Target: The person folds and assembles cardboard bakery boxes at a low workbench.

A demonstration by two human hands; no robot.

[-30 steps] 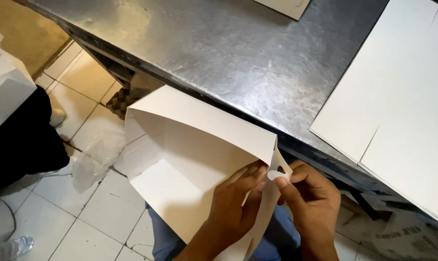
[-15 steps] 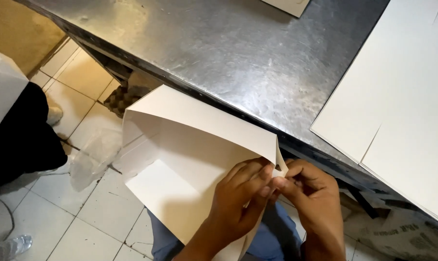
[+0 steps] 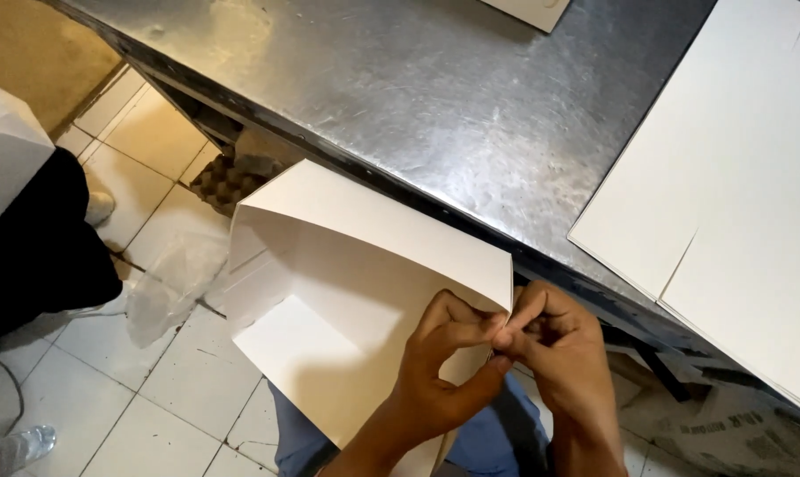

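1. Your left hand (image 3: pixel 444 371) and right hand (image 3: pixel 563 353) were bare, without gloves or rings.
2. Your forearms showed no sleeves.
3. At six o'clock, you wore blue trousers (image 3: pixel 493 442).

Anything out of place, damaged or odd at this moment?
Little stands out. Both hands, left hand and right hand, pinch one corner of the half-folded white carton, which looks undamaged. On the tiled floor lies a crumpled clear plastic bag, and an egg tray sits under the steel table.
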